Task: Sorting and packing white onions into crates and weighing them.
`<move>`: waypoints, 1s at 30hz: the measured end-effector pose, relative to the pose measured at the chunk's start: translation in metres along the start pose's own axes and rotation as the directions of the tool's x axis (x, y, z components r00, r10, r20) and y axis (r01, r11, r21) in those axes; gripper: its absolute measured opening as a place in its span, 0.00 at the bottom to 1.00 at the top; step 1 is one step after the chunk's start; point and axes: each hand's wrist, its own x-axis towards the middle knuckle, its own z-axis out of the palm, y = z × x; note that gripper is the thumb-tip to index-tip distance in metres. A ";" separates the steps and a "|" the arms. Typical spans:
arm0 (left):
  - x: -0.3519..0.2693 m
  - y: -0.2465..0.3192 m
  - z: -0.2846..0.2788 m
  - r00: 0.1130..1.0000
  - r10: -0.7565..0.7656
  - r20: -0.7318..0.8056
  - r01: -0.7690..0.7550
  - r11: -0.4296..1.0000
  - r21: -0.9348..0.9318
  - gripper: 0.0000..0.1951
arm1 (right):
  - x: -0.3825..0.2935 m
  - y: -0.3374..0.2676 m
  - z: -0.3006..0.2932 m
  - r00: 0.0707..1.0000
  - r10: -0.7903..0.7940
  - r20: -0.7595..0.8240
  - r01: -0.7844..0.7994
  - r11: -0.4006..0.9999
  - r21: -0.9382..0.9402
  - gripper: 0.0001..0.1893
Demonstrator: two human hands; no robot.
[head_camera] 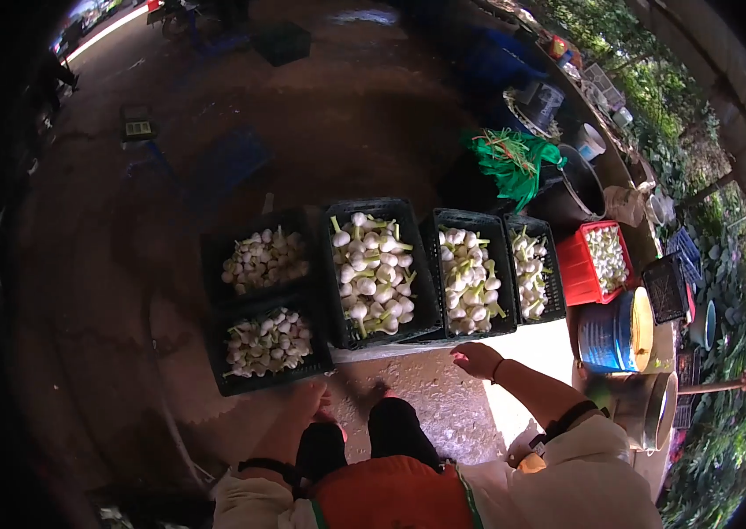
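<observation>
Black plastic crates of white garlic bulbs with short green stems stand before me. My right hand, loosely curled with nothing in it, hangs just in front of the second tall crate from the right. Lower left is my left hand, empty and slack, near the front corner of the lower left crate. Contact there cannot be made out. Behind that one stands another garlic crate in shadow. The middle crate holds larger garlic bulbs. A narrower-looking crate of garlic sits at the row's right end.
To the right are a red crate of small garlic, a blue drum and another barrel. Green netting with trimmings lies against a black tub. A hose runs along the floor at left.
</observation>
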 end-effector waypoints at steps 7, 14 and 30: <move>0.120 0.047 0.177 0.933 -0.359 -0.022 0.295 0.800 -0.522 0.24 | 0.300 0.012 -0.151 0.956 -0.157 -0.247 0.120 0.980 -0.162 0.18; 0.210 0.027 0.243 0.743 -0.059 -0.666 0.278 0.933 0.228 0.11 | 0.520 -0.012 -0.119 0.900 -0.372 -0.228 0.239 0.857 -0.457 0.32; 0.018 -0.098 0.265 0.661 -0.328 -0.675 -0.287 0.721 -0.631 0.30 | 0.285 -0.145 -0.150 0.643 -0.751 0.149 0.648 0.429 -0.629 0.23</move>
